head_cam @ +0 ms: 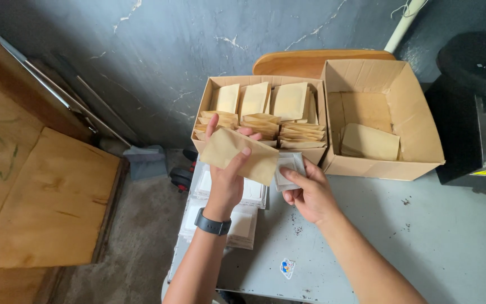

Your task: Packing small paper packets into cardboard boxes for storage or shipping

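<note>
From the head camera, a flat brown paper pouch [238,155] sits in the left hand [227,179], up above the grey table [423,236]. The fingers wrap around it, thumb on front. A dark watch [212,223] is on that wrist. The right hand [309,194] pinches a small white packet [289,170] just beside the pouch. Behind stands a box of pouches [260,110]. A bigger box [381,121] sits next to it.

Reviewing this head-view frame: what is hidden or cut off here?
- White packet in right hand: contents unreadable; partly behind the brown pouch held by left hand.
- White stacks: covered by the left forearm.
- Black machine: cut off by the right edge.
- Sticker: too small.
</note>
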